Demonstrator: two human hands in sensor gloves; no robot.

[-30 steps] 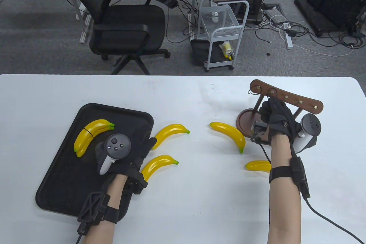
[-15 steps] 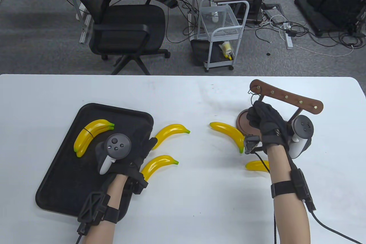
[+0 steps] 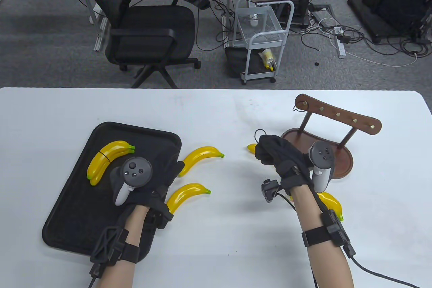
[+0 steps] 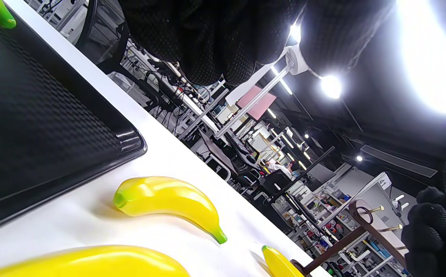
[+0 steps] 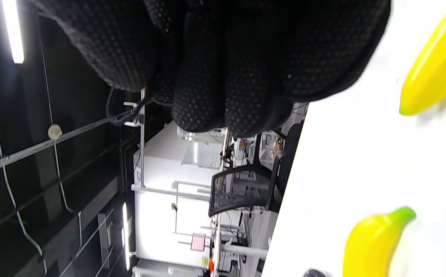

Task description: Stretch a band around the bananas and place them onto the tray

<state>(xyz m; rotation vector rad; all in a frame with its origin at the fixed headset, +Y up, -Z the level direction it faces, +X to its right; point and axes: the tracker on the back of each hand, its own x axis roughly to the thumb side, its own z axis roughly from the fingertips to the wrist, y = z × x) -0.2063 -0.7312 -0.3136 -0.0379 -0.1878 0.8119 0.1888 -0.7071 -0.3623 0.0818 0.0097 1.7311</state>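
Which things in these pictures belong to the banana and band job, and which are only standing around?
Belong to the job:
- black tray with banded banana pair
- four loose bananas
- black band pinched by the right hand
- wooden band stand
- left hand

Just lying about:
- office chair
- white cart
- floor cables

Six bananas (image 3: pixel 201 155), one black tray (image 3: pixel 67 213), one wooden hook stand (image 3: pixel 337 117), two gloved hands (image 3: pixel 280 156).
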